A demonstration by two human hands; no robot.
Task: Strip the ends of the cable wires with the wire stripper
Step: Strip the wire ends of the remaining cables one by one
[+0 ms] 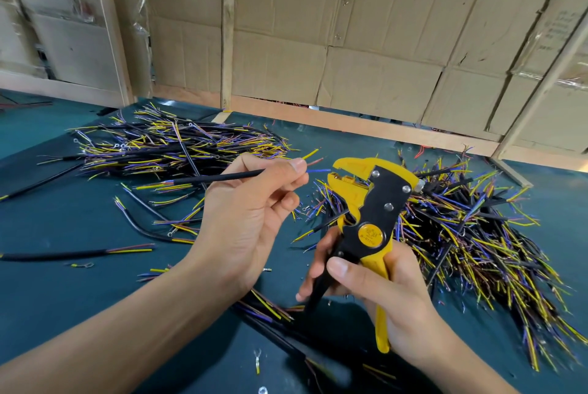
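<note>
My left hand (pixel 251 212) pinches a black cable (pixel 222 177) between thumb and fingers. Its yellow, red and blue wire ends (pixel 313 162) fan out to the right, past my fingertips. My right hand (pixel 378 285) grips the handles of a yellow and black wire stripper (pixel 372 209), held upright. The stripper's jaws (pixel 345 172) stand apart and face left, just right of the wire ends. The blue wire points at the jaw gap without touching it.
A large pile of cables (pixel 178 145) lies at the back left and another pile (pixel 471 234) on the right. Loose cables (pixel 79 253) and a few ring terminals (pixel 83 265) are scattered on the dark green table (pixel 63 298). Cardboard walls (pixel 350 43) close the back.
</note>
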